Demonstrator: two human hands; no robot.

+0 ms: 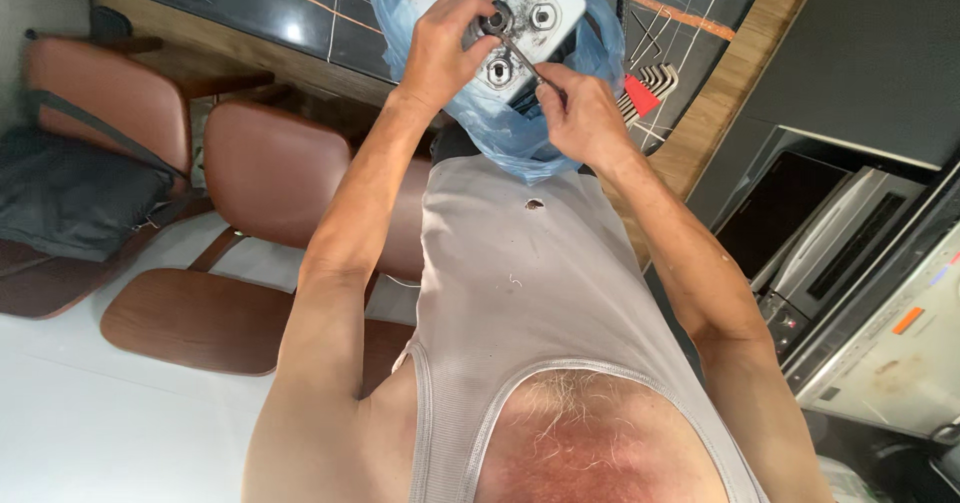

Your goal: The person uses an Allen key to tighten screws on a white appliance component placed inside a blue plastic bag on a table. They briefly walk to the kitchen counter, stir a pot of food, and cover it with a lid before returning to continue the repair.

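At the table edge, a blue plastic bag held a white appliance base. The left hand gripped its central fitting; the right hand pinched a thin metal tool. Hex keys lay just beside.

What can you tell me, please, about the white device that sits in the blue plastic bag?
The white device is a flat, rounded-corner casing, plastic by its look, smudged with grime. Its face carries several round metal fittings. It lies on the dark marble-patterned table, partly wrapped by the blue plastic bag. The left hand grips it at one fitting; the right hand holds a thin metal tool whose tip meets that fitting. Its upper edge is cut off.
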